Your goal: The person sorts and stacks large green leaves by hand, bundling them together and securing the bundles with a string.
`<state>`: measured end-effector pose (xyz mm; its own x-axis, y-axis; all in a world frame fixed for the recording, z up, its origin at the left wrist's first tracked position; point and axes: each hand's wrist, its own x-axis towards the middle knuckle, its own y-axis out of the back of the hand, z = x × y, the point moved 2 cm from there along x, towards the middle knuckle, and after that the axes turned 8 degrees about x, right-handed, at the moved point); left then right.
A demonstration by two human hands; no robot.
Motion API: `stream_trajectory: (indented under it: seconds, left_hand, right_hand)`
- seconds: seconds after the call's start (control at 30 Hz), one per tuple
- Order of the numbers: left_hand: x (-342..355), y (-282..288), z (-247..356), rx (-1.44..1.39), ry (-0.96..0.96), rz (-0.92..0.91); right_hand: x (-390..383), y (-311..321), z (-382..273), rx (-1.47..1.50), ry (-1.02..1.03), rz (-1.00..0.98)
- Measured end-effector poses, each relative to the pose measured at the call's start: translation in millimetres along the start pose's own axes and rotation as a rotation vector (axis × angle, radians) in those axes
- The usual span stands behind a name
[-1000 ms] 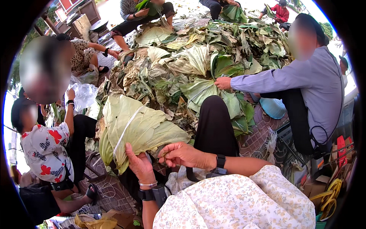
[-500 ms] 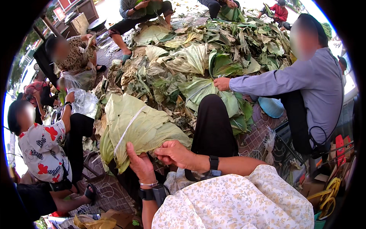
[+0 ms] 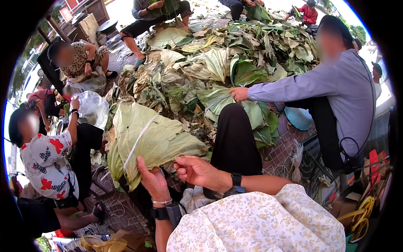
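A folded bundle of large pale-green dried leaves (image 3: pixel 159 132) is in front of me, tilted, with a flat white tie (image 3: pixel 138 140) running across it. My left hand (image 3: pixel 154 183) grips its lower edge, thumb on the near side and the other fingers partly hidden. Close by, my right hand (image 3: pixel 197 171) is closed in a pinch at the bundle's lower edge. Whatever lies between those fingertips is too small to make out. Behind the bundle spreads a big heap of dried leaves (image 3: pixel 168 82), brown to green.
At the right, a co-worker in a grey-blue shirt (image 3: pixel 323 82) reaches into the heap. Another in a patterned shirt (image 3: pixel 50 164) sits at left beside a clear plastic bag (image 3: pixel 92 107). A blue basin (image 3: pixel 299 118), a bunch of white ties (image 3: pixel 297 161) and yellow straps (image 3: pixel 362 218) lie rightward.
My right hand has shifted slightly right and its fingers have turned a little. The bundle has moved slightly left. The co-worker's hand at right has drawn slightly left over the leaves.
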<state>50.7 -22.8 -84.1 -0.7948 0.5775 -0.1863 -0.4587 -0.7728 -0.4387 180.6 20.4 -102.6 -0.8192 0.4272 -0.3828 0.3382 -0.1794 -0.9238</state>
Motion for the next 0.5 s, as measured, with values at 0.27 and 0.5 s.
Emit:
stream_trajectory:
  seconds: [0.27,0.5]
  left_hand:
    - [0,4,-2,0.245,-0.204,-0.048]
    - [1,-3,3,-0.071,-0.009,-0.030]
  right_hand:
    - [-4,3,-8,0.076,0.055,-0.058]
    - [-6,-8,-33,-0.185,0.247,-0.019]
